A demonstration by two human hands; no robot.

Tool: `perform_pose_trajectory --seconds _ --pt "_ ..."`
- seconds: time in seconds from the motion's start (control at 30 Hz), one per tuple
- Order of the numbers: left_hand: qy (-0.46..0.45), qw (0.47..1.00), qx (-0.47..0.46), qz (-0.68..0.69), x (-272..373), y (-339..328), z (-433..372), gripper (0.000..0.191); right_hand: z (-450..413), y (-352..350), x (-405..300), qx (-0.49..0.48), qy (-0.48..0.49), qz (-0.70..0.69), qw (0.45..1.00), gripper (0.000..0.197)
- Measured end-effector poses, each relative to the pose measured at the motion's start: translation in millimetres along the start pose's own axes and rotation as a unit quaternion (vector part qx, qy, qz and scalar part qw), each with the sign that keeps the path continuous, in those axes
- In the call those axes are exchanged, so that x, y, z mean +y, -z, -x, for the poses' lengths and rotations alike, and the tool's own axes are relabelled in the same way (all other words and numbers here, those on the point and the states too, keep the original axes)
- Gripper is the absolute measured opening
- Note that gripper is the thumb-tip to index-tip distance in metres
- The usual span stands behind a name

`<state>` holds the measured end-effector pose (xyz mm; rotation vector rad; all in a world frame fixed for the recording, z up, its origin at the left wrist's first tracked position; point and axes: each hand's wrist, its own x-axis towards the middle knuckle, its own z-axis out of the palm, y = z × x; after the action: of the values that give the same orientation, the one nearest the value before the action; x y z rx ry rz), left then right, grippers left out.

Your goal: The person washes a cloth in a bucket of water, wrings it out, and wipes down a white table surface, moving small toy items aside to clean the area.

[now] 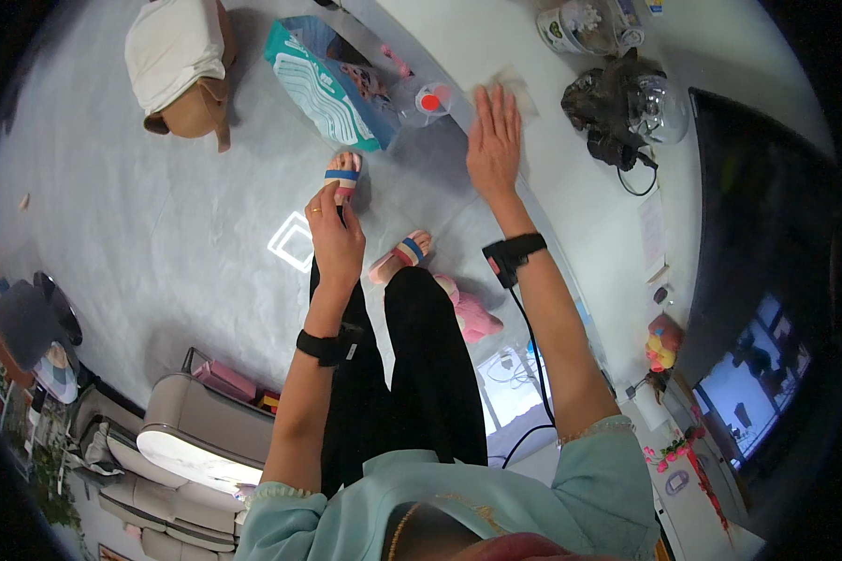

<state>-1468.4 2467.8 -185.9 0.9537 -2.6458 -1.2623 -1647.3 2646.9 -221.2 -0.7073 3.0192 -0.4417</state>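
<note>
My right hand (495,144) lies palm down with straight fingers on the white top of a long, low cabinet (568,231). Beneath its fingers is a pale, thin cloth (525,95), blurred and partly covered by the hand. My left hand (337,235) hangs over the floor in front of my legs, fingers loosely bent and nothing visible in them; a ring is on one finger. On the cabinet beyond my right hand sit a dark, rock-like ornament (607,105) and a clear glass bowl (658,109).
A teal printed bag (323,84) and a clear plastic bottle with a red cap (410,105) stand by the cabinet. A pink plush toy (473,312) lies near my leg. Behind the cabinet top rises a television (744,245). A brown stool (189,105) stands on the floor; a cable runs from my right wristband.
</note>
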Motion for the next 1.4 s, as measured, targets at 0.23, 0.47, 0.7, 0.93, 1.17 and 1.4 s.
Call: perform_pose_trajectory --seconds 0.23,0.47,0.7,0.93,1.17,1.4 --pt "-0.019 0.999 -0.011 -0.032 -0.5 9.4 -29.2 0.032 -124.8 -14.7 -15.1 0.095 0.053 -0.009 0.994 0.047" --pt "-0.049 0.998 -0.026 -0.031 9.5 -3.7 -14.2 0.03 -88.9 -18.2 -20.8 0.139 -0.076 0.008 0.987 0.044" --pt "-0.09 0.994 -0.045 -0.033 35.9 -47.7 40.3 0.031 30.9 5.6 40.2 0.093 -0.127 -0.022 0.987 0.046" --pt "-0.094 0.987 -0.118 -0.045 61.9 -88.8 101.9 0.035 159.4 38.4 121.6 0.08 -0.198 0.062 0.975 0.049" --pt "-0.134 0.98 -0.136 -0.053 65.9 -101.9 131.2 0.034 281.3 64.4 195.8 0.104 -0.247 0.049 0.962 0.048" --pt "-0.08 0.991 -0.109 -0.019 64.8 -79.6 109.3 0.026 318.2 70.0 216.0 0.123 -0.355 0.039 0.926 0.047"
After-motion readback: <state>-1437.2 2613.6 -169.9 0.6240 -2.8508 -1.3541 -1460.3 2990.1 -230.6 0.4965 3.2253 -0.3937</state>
